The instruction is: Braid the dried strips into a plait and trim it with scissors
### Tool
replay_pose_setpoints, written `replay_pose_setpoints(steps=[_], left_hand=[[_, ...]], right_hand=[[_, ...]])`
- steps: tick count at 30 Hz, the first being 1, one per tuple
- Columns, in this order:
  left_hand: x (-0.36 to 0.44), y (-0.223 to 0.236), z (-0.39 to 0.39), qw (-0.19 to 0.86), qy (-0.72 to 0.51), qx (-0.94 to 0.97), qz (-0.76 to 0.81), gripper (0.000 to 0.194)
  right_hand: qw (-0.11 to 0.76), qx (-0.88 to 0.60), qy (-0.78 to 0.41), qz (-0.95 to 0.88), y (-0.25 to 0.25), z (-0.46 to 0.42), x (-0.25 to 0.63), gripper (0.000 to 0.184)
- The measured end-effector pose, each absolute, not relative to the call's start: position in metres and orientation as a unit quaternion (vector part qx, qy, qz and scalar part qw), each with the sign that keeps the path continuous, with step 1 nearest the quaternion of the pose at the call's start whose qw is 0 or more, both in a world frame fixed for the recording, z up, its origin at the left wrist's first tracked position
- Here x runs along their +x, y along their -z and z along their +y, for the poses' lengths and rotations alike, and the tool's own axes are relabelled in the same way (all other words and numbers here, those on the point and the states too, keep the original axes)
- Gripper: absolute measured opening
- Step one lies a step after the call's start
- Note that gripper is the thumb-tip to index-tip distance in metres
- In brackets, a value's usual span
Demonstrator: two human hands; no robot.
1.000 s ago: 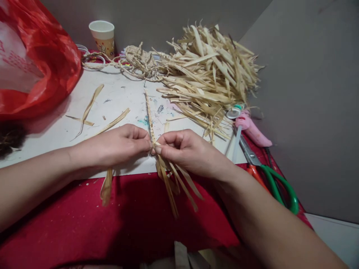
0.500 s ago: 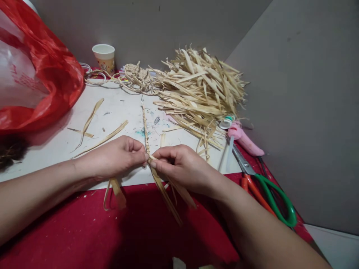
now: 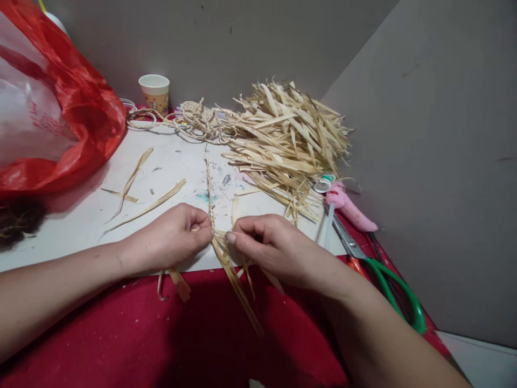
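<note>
The thin braid [image 3: 209, 188] lies between and beyond your hands, plaited from its far end down to your fingers; the loose strands [image 3: 234, 275] at the near end are unplaited. Its long axis runs far to near, almost straight. Your left hand [image 3: 177, 237] pinches its near end; your right hand [image 3: 274, 245] pinches a strand just beside. The straw pile [image 3: 291, 132] sits far right, the scissors [image 3: 351, 247] right.

Red-and-translucent bag [image 3: 91, 116]; white cup [image 3: 155, 97] with tan patterned band. Scissors [image 3: 351, 245]: one handle green, one orange.
</note>
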State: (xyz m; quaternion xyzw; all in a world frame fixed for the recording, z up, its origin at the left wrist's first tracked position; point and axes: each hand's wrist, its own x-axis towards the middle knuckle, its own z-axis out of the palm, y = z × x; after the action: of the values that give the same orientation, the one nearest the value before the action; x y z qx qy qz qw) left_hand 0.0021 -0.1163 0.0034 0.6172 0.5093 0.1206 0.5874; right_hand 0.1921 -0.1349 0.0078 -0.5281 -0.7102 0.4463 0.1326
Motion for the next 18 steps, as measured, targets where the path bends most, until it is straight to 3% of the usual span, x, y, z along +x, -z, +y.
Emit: replay_pose_setpoints(steps=[4,7,18], left_hand=[[0.002,-0.004,-0.116,0.581,-0.129,0.617,0.515,0.016],[0.002,-0.002,-0.115,0.59,-0.126,0.611,0.513,0.019],[0.002,0.007,-0.115,0.71,-0.147,0.474,0.499,0.023]], right_hand=[[0.123,-0.53,-0.573,-0.614,-0.004,-0.143,0.189,0.031],[0.141,-0.522,-0.561,-0.627,0.002,-0.15,0.181,0.029],[0.037,-0.499,-0.183,-0.846,0.01,-0.168,0.161,0.018]])
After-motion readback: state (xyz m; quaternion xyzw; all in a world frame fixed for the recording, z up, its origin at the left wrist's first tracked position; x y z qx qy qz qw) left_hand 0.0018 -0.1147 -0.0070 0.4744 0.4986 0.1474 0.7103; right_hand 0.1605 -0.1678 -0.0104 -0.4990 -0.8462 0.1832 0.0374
